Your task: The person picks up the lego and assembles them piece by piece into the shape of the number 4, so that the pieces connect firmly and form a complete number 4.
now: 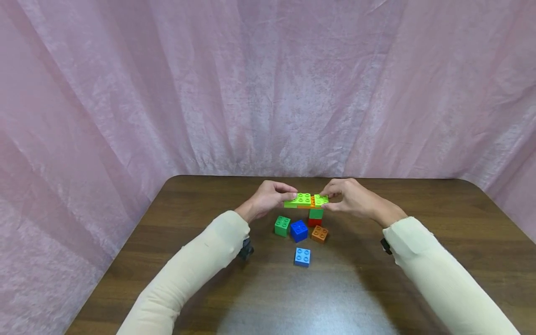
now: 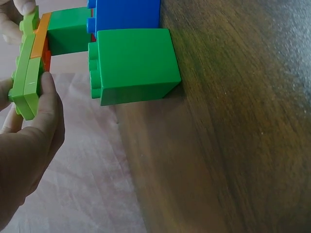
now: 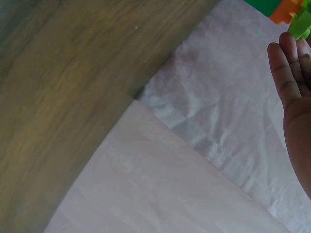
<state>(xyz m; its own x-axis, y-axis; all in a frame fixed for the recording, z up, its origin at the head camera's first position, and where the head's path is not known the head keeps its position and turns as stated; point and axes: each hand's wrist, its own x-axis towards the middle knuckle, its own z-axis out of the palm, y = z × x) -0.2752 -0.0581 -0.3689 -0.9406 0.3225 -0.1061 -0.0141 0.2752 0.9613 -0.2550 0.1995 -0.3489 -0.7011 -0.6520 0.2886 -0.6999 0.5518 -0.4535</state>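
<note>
My left hand (image 1: 267,197) pinches the left end of a long lime-green toy brick (image 1: 303,199), thumb and fingers on opposite faces. At the other end, my right hand (image 1: 351,197) holds a smaller lime-green brick (image 1: 321,200) between thumb and fingers. An orange brick (image 2: 41,36) lies beneath both lime pieces, with a narrow strip showing between them. Under its right part stands a green brick (image 1: 316,214) on top of a red brick (image 1: 314,222). The left wrist view shows the left fingertips (image 2: 48,85) against the underside of the lime piece.
In front of the stack lie a loose green brick (image 1: 282,226), a dark blue brick (image 1: 299,231) and an orange-brown brick (image 1: 319,234). Nearer on the wooden table (image 1: 418,200) sits a light blue brick (image 1: 302,257). Behind the far edge hangs a pink curtain (image 1: 268,93).
</note>
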